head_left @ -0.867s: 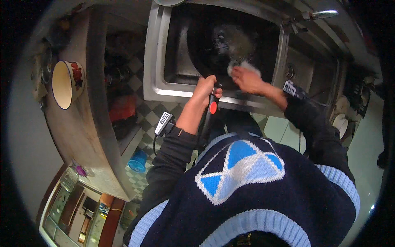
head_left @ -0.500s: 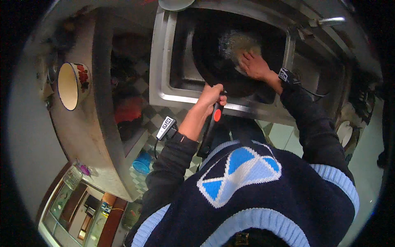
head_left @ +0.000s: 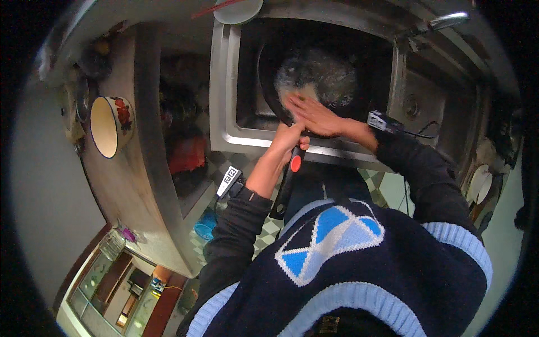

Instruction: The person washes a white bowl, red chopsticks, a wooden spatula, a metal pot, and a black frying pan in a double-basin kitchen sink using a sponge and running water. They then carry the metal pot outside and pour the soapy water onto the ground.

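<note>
A large black frying pan (head_left: 268, 84) lies in the left basin of the steel sink, with foamy, shiny water (head_left: 337, 73) in it. My left hand (head_left: 290, 136) is closed round its long black handle (head_left: 285, 182), which has a red oval mark and sticks out over the sink's front edge. My right hand (head_left: 314, 117) is inside the pan at its near left side, close beside my left hand. Its fingers reach forward, holding a pale scrubbing pad (head_left: 306, 91) down against the pan. Motion blurs the pad and hides its exact shape.
A steel faucet (head_left: 449, 21) stands at the back right, near the second basin (head_left: 432, 92). At the far left edge of the sink sits a pale round lid or plate (head_left: 238, 11). A flowered enamel pot (head_left: 112, 126) rests on the left counter. Below is a blue basket (head_left: 205, 226).
My right hand has swept left and toward me across the pan, bringing the pale pad with it. My left hand keeps its hold on the handle. The whole view has shifted slightly.
</note>
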A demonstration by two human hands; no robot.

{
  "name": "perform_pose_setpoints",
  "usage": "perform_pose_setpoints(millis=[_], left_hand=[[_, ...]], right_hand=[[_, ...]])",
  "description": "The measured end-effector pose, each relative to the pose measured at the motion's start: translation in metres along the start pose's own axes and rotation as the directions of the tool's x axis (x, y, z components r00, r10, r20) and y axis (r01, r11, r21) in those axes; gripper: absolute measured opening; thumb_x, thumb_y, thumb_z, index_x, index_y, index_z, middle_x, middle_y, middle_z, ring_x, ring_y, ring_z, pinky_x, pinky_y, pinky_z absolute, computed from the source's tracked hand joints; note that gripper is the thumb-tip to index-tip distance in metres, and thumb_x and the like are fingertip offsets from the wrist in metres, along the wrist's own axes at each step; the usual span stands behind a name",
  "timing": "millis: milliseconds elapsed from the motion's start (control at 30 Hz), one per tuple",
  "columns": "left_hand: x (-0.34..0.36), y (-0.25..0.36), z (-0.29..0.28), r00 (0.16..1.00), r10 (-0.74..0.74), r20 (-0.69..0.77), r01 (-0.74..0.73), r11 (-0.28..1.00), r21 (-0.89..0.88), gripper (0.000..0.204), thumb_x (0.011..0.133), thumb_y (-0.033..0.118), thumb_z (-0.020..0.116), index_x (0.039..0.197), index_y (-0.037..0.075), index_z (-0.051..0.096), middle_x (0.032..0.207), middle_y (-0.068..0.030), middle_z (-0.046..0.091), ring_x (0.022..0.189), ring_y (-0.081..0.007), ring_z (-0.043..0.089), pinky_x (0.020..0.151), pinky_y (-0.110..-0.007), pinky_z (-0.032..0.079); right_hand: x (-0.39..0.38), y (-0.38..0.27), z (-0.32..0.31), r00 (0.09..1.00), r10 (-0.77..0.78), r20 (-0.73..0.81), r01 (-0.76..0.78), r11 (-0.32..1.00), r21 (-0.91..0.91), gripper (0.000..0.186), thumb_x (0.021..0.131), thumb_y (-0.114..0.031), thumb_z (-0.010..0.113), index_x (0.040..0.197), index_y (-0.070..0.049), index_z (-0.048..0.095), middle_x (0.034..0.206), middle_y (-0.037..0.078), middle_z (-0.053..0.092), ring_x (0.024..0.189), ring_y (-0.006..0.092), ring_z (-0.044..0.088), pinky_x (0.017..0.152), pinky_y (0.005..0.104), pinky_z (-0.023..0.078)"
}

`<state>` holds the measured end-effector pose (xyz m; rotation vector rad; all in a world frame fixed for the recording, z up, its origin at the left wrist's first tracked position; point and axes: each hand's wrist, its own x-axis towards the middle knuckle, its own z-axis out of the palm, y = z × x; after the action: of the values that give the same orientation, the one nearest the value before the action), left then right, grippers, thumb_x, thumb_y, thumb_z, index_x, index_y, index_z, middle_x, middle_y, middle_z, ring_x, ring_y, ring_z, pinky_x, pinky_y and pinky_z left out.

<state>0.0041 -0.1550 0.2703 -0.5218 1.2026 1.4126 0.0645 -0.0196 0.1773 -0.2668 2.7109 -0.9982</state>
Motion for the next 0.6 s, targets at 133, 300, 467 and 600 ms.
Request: perform_pose_setpoints(millis=[133, 300, 467, 600], left_hand=[[0.0, 0.003, 0.001, 0.997, -0.074, 0.014, 0.075, 0.996, -0.056, 0.011, 0.079, 0.002, 0.046, 0.075, -0.003, 0.037, 0.062, -0.0053, 0.036, 0.046, -0.0124, 0.036, 0.04, -0.028, 0.03], [-0.001, 0.002, 0.002, 0.994, -0.102, 0.028, 0.103, 0.994, -0.021, 0.012, 0.079, 0.003, 0.046, 0.075, -0.001, 0.035, 0.063, -0.0044, 0.034, 0.048, -0.0118, 0.036, 0.04, -0.028, 0.031], [-0.002, -0.002, 0.003, 0.996, -0.085, 0.014, 0.085, 0.996, -0.013, 0.012, 0.08, 0.005, 0.046, 0.076, 0.001, 0.036, 0.065, -0.0039, 0.034, 0.05, -0.0114, 0.035, 0.04, -0.027, 0.03], [-0.001, -0.002, 0.002, 0.997, -0.073, -0.023, 0.073, 0.997, 0.015, 0.011, 0.08, 0.004, 0.045, 0.075, 0.001, 0.036, 0.065, -0.0042, 0.034, 0.049, -0.0112, 0.035, 0.04, -0.027, 0.03]], right_hand=[[-0.058, 0.025, -0.05, 0.946, -0.007, 0.324, 0.104, 0.954, -0.281, 0.051, 0.093, -0.031, 0.033, 0.139, -0.012, 0.021, 0.145, 0.013, 0.016, 0.132, 0.0304, 0.018, 0.107, 0.0407, 0.017], [-0.048, 0.062, -0.083, 0.963, 0.245, 0.112, -0.18, 0.893, -0.412, 0.052, 0.09, -0.029, 0.038, 0.137, -0.011, 0.026, 0.141, 0.015, 0.024, 0.121, 0.0368, 0.035, 0.1, 0.0468, 0.029], [0.029, 0.06, -0.05, 0.952, 0.229, -0.203, -0.288, 0.896, -0.338, 0.05, 0.09, -0.03, 0.038, 0.134, -0.009, 0.031, 0.139, 0.017, 0.027, 0.122, 0.0373, 0.033, 0.101, 0.0506, 0.025], [0.052, 0.033, -0.018, 0.966, 0.107, -0.237, -0.165, 0.957, -0.239, 0.049, 0.09, -0.031, 0.038, 0.132, -0.007, 0.035, 0.139, 0.017, 0.028, 0.125, 0.0356, 0.029, 0.104, 0.0498, 0.021]])
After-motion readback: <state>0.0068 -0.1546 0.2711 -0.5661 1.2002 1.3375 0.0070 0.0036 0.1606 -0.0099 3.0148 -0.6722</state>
